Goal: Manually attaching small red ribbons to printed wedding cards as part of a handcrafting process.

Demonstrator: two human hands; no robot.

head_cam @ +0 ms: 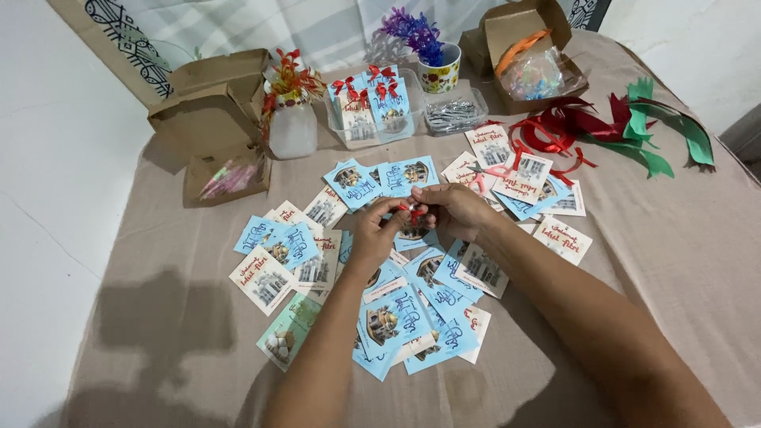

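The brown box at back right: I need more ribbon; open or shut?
Open: the brown box has its lid raised.

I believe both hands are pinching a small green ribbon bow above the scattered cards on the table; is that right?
Not quite: the head view shows that the ribbon bow is red, not green. The rest holds: the left hand and the right hand pinch it together above the scattered cards on the table.

Your fingers cover most of the red ribbon bit (414,212), so its shape is unreadable. Your left hand (372,230) and right hand (453,210) hide the cards (412,234) under them. Both forearms run off the bottom edge. Clear tray (454,116) contents too small to identify.
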